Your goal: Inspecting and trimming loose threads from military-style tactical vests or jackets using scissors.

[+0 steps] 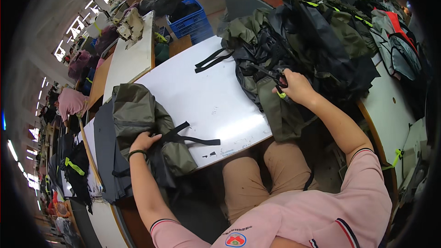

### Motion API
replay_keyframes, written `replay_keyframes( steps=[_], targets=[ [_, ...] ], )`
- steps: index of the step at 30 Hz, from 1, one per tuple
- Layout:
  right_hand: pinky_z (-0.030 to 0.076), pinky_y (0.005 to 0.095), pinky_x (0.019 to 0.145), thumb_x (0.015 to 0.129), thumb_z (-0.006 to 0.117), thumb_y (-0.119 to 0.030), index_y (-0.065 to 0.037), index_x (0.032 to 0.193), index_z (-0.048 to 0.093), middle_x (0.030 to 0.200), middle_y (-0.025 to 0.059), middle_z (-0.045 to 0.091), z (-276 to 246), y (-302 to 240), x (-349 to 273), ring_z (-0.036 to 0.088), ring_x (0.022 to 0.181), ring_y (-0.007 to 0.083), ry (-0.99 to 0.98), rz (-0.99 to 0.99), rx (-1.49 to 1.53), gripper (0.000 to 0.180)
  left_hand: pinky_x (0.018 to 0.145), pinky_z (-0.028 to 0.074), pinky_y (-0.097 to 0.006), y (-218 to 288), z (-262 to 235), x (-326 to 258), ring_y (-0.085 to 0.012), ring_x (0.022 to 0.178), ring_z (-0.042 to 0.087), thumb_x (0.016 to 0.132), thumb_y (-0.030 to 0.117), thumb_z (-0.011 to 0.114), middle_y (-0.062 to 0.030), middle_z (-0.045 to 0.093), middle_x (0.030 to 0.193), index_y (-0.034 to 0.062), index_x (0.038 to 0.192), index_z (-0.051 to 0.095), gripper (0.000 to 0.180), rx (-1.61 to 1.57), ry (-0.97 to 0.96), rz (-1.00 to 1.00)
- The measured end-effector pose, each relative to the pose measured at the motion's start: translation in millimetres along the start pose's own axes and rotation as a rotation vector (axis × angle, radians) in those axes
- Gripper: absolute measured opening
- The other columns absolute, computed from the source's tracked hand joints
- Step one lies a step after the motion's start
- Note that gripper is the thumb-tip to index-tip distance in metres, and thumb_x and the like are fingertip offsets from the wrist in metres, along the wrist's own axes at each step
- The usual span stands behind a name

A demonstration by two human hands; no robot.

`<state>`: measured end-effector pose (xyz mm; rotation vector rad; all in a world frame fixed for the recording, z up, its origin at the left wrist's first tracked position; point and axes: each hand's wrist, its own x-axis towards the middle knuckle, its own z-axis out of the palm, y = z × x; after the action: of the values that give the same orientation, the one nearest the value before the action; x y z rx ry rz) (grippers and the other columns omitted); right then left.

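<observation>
An olive-green fabric bag [133, 105] with black straps lies at the left of the white table. My left hand [145, 142] grips its fabric beside the base of a strap, thumb stretched to the right and the other fingers partly hidden. Over the pile at the right, my right hand [297, 87] is closed round the handles of dark scissors [266, 71], whose blades point to the far left. A yellow-green bit [281, 94] shows under that hand. Below it, a loose olive panel [280, 115] hangs over the table's near edge.
A large heap of black and olive bags [317, 41] covers the right of the white table [216, 96]. Dark grey sheets [104, 156] lie stacked at the left. Blue crates [190, 20] stand beyond the table. A person in pink [72, 101] is at the far left.
</observation>
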<state>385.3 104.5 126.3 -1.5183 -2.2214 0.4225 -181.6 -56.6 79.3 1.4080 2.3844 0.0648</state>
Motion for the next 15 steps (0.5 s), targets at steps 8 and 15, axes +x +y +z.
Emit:
replay_keyframes(
  steps=[8, 15],
  targets=[
    [0.050, 0.0424, 0.074, 0.074, 0.074, -0.009, -0.002, 0.092, 0.053, 0.089, 0.0163, 0.065, 63.2, 0.3, -0.2, 0.064, 0.087, 0.0367, 0.056, -0.059, 0.440, 0.028, 0.068, 0.050, -0.030, 239.3, 50.2, -81.3, -0.0152, 0.072, 0.062, 0.095, 0.033, 0.059, -0.0068, 0.067, 0.086, -0.0002, 0.106, 0.066, 0.036, -0.624, -0.222, 0.519],
    [0.044, 0.0261, 0.080, 0.076, 0.078, -0.010, -0.005, 0.097, 0.055, 0.092, 0.0023, 0.058, -56.9, -79.7, -88.8, 0.052, 0.090, 0.0087, -0.722, -0.424, 1.309, 0.031, 0.089, 0.050, -0.035, 328.7, 131.0, -134.6, -0.0249, 0.097, 0.062, 0.088, 0.026, 0.063, -0.0143, 0.064, 0.108, -0.0022, 0.118, 0.058, 0.041, -1.745, -0.787, 0.300]
  ],
)
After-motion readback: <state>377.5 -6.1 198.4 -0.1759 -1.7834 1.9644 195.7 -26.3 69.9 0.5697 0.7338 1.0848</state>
